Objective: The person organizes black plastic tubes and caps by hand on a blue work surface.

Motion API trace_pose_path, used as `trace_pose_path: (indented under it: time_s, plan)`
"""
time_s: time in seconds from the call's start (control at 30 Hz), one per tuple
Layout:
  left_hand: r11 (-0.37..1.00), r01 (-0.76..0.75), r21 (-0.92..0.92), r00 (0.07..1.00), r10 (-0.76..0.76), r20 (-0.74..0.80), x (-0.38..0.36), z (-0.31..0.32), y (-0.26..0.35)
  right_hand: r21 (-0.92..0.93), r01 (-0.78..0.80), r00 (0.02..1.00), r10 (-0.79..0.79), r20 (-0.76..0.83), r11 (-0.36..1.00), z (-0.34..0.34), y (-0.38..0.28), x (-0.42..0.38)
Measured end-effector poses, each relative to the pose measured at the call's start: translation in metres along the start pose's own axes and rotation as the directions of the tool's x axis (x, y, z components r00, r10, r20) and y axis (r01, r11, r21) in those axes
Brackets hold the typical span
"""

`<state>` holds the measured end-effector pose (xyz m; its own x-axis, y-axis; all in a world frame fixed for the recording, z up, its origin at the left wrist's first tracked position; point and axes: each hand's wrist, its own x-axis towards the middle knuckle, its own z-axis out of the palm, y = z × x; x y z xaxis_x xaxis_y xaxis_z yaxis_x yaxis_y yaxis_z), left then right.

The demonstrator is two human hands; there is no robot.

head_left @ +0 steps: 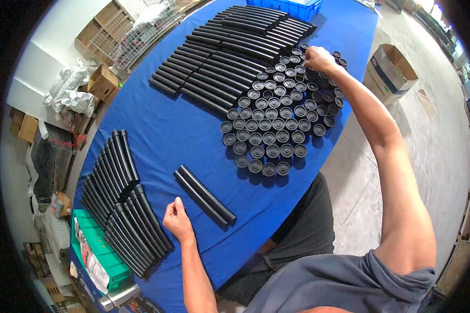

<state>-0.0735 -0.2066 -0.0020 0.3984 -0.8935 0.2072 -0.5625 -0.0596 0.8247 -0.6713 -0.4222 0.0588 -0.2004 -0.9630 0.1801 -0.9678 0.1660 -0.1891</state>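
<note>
My left hand (178, 221) is above the blue cloth, its fingers curled closed and the thumb sticking up. Whatever it holds, if anything, is hidden. Just to its right, two black tubes (205, 195) lie side by side. My right hand (319, 59) reaches to the far part of a large spread of round black caps (265, 124). Its fingers are pinched together and point down among the caps; their tips are too small and dark to show what they grip.
Rows of black tubes (214, 62) lie beyond the caps. More tubes with wider ends (141, 219) are stacked at the left, beside a green bin (118, 268). A blue crate (297, 9) sits at the far end. An open cardboard box (390, 73) stands on the floor.
</note>
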Motion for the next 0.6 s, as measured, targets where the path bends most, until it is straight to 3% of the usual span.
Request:
trace_pose_path:
  time_s: [0.13, 0.4, 0.5, 0.6]
  plan:
    - [0.999, -0.032, 0.026, 0.999, 0.032, 0.004, -0.001, -0.002, -0.004, 0.005, -0.073, 0.99, 0.072, 0.123, 0.997, -0.004, -0.007, 0.0]
    - [1.0, -0.02, -0.005, 1.0, 0.02, 0.019, 0.001, -0.001, -0.006, 0.205, -0.122, 0.99, 0.104, 0.096, 0.971, 0.013, 0.02, 0.011]
    - [1.0, -0.014, -0.025, 1.0, 0.014, 0.011, 0.0, -0.001, -0.003, 0.22, -0.105, 0.991, 0.082, 0.108, 0.97, 0.006, 0.019, 0.011]
    - [0.999, -0.031, 0.013, 0.999, 0.031, 0.013, 0.001, -0.002, -0.003, 0.143, -0.046, 0.999, 0.046, 0.002, 0.989, 0.005, 0.012, 0.004]
